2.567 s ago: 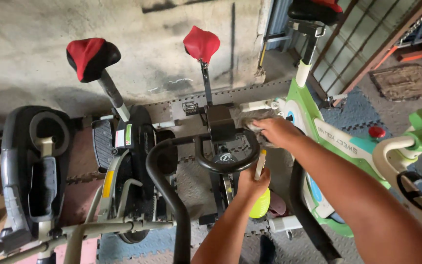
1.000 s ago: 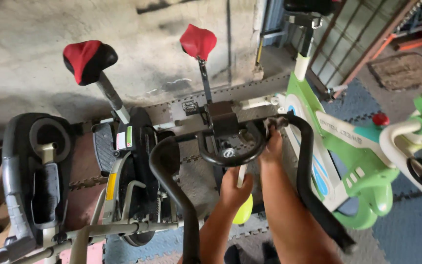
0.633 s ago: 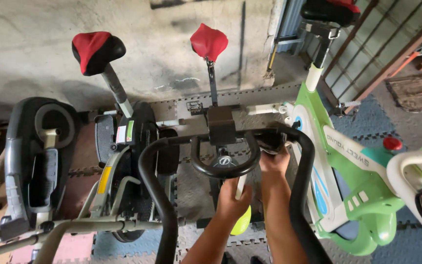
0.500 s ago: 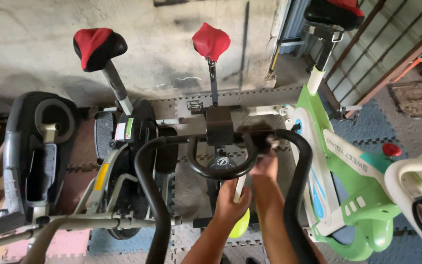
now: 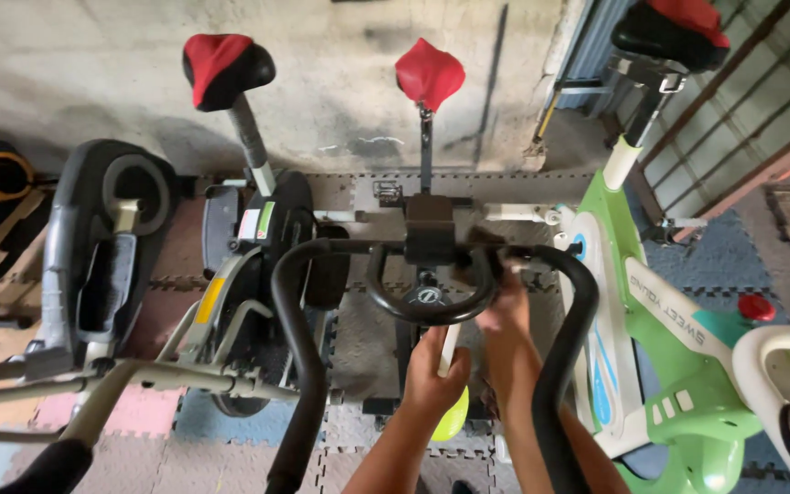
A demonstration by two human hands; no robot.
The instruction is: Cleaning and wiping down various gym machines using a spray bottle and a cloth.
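I'm looking down over a row of exercise bikes. My left hand (image 5: 433,366) grips the pale upright stem (image 5: 450,340) under the black looped handlebar (image 5: 432,293) of the middle bike, fingers wrapped tight around it, just above a yellow-green rounded part (image 5: 453,419). My right hand (image 5: 505,306) is on the right end of the loop where it meets the black outer bar (image 5: 567,348); it's motion-blurred, so I can't tell whether the fingers are clamped or only resting.

Change since 2.6 s ago: the right hand was reaching across to the far right side near the green-and-white bike (image 5: 651,338); it has pulled in and now sits close beside the left hand, nearly touching. The left hand has kept the same hold on the stem throughout. The view has swung to centre on the handlebar and the red pointed saddle (image 5: 429,71) behind it. Both hands are now gathered on the same handlebar assembly, so the work reads as concentrated on that joint.
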